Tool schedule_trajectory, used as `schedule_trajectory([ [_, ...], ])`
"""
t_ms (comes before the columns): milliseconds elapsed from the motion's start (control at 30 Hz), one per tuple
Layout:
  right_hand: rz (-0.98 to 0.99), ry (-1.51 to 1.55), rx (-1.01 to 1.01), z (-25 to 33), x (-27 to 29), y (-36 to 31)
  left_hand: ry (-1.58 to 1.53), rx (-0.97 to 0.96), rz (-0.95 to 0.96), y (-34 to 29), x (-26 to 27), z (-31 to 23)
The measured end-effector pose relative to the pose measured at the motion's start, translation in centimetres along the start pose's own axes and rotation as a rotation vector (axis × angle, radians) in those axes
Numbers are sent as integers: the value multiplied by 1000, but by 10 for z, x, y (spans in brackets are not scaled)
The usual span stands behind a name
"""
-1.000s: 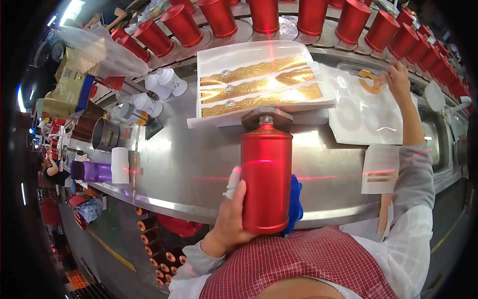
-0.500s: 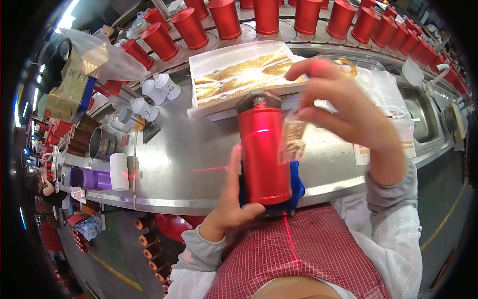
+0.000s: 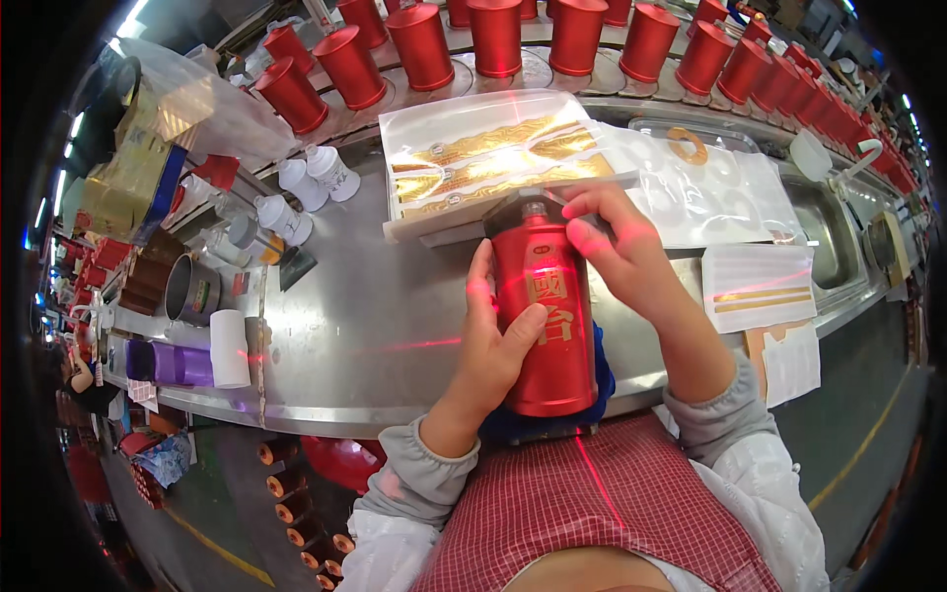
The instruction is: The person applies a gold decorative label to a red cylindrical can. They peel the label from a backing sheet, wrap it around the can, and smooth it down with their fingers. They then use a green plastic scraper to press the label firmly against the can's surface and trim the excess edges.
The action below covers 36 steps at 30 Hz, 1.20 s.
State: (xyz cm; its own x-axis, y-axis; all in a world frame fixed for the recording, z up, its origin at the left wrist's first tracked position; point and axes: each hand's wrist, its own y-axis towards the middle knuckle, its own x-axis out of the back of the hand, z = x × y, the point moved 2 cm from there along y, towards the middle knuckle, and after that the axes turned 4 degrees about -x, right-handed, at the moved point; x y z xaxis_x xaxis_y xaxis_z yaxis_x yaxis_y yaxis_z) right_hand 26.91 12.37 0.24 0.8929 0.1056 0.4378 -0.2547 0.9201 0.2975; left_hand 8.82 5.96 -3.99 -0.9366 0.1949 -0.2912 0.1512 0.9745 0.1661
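head view: one red bottle (image 3: 544, 316), left hand (image 3: 493, 347) fingers grasping body, right hand (image 3: 614, 249) fingers gripping neck.

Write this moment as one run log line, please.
left hand: grips red bottle | right hand: fingers at its neck | bottle: on blue pad, steel table

Gold label sheet (image 3: 490, 158) — perhaps bagged — behind bottle (image 3: 544, 311)

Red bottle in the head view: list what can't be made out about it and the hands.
- Bottle base: hidden by the blue pad and the table edge.
- Bottle's left side: covered by the left hand.
- Cap: partly behind the right hand; whether its fingers hold a label is too small to tell.
- Bottle's back: faces away.
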Motion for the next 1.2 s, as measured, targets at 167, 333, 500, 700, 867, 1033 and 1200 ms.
schedule_trajectory([
  [167, -61, -8, -7, 4, -11, -16, -51, 41, -3, 12, 0, -7],
  [333, -41, 46, -75, 7, -11, -12, -120, 108, -34, 18, -1, -10],
  [500, -54, 35, -70, 0, -14, -6, -188, 184, -54, 32, 2, -4],
  [700, -14, 66, -72, 1, -10, -18, -187, 109, -2, 21, 3, -2],
  [867, -11, 103, -119, -1, -15, -24, -206, 136, -10, 20, -1, -6],
  [1033, -5, 118, -125, -1, -17, -23, -202, 130, -4, 19, 2, -5],
  [1200, 20, 179, -132, -5, -15, -25, -214, 91, 32, 17, 7, 0],
])
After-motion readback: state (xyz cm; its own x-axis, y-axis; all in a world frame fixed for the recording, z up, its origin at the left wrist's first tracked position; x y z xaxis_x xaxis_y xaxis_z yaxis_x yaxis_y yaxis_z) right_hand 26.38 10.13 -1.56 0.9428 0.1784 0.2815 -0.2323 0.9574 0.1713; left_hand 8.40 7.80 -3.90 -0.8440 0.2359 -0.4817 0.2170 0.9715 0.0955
